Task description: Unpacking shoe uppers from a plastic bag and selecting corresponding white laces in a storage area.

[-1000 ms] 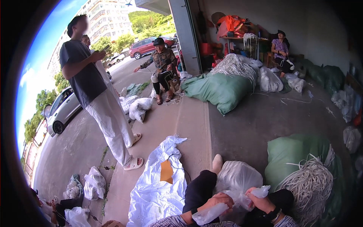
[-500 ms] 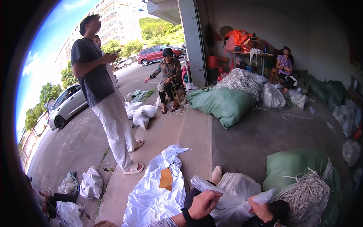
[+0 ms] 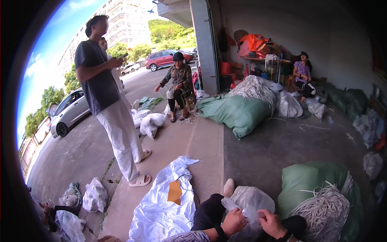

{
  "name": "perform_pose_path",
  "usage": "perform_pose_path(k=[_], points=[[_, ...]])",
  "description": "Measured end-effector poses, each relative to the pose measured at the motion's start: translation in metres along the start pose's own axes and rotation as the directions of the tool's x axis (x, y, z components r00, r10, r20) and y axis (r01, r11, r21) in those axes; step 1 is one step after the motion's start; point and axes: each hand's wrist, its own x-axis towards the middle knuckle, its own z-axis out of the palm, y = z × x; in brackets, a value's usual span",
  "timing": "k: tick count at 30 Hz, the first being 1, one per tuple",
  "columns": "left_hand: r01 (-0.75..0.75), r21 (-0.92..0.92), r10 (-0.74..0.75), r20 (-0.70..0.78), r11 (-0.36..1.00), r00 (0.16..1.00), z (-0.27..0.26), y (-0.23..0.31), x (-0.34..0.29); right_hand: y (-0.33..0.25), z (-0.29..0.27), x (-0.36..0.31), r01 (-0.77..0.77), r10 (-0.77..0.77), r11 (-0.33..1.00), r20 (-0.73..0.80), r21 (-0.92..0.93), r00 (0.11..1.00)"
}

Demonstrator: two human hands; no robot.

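Note:
A translucent white plastic bag (image 3: 253, 198), full and rounded, sits between my legs. My left hand (image 3: 234, 222) pinches the gathered top of the bag from the left, fingers closed on the film. From the right, my right hand (image 3: 272, 223) grips another part of the same top between thumb and fingers. The two hands are a short way apart, with bunched film between them. What fills the bag is blurred by the plastic. Beside my right hand lies a green sack (image 3: 310, 177) with a tangle of pale flat cords (image 3: 325, 207) spilling from it.
A white woven sheet (image 3: 161, 220) with an orange-brown piece (image 3: 174, 192) lies to my left. A person (image 3: 102, 68) stands beyond it. Another green sack (image 3: 238, 115) is further ahead, with seated people (image 3: 177, 86) nearby and white bags (image 3: 95, 195) at left.
My hands have come closer together, the left lower and rightward. The bag's top, spread wide before, is now bunched between them. The view has shifted slightly.

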Motion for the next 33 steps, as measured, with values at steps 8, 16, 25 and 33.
perform_pose_path(k=[8, 16, 25, 33], points=[[-0.144, -0.007, 0.144, -0.025, 0.989, 0.989, -0.023, 0.022, 0.015, 0.032, -0.005, 0.026, 0.254, -0.231, 0.963, 0.208, -0.088, 0.95], [-0.17, 0.075, 0.174, -0.052, 0.983, 0.983, -0.028, 0.017, 0.017, 0.046, 0.001, 0.029, 0.18, -0.07, 0.962, 0.453, -0.205, 0.889], [-0.147, 0.112, 0.136, 0.105, 0.983, 0.985, -0.035, 0.007, -0.007, 0.04, -0.034, 0.046, 0.017, -0.054, 0.908, -0.078, -0.419, 0.995], [-0.195, -0.185, 0.232, 0.208, 0.963, 0.95, -0.037, 0.021, -0.023, 0.016, -0.036, 0.054, 0.131, -0.099, 0.914, 0.103, -0.384, 0.99]])
